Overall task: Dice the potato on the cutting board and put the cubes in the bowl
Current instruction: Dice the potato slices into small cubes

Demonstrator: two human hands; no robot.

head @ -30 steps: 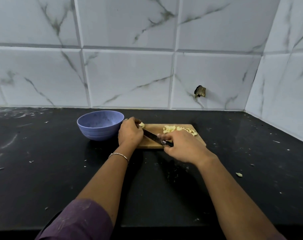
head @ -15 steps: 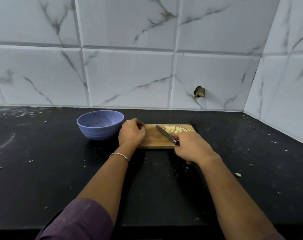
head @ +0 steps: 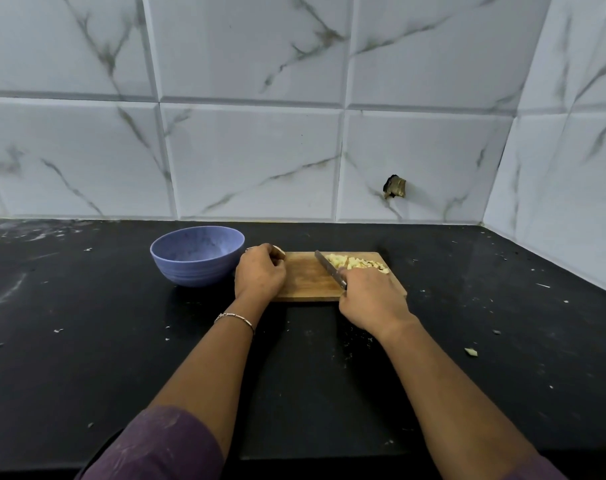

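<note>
Right hand (head: 372, 299) is gripping the knife (head: 329, 270) by the handle, fingers wrapped tight around it, with the blade angling up and left out of the fist across the cutting board (head: 305, 278). The potato cubes (head: 357, 263) are sitting in a pile just past its knuckles, right of the blade. Left hand (head: 260, 273) is resting on the board's left end, fingers curling around a pale potato piece (head: 279, 251) that's poking out at the fingertips. The blue bowl (head: 197, 270) is sitting just left of that hand.

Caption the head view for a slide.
Right hand holds steel knife by pale potato cubes on wooden cutting board; left hand grips potato piece beside round blue bowl.
</note>
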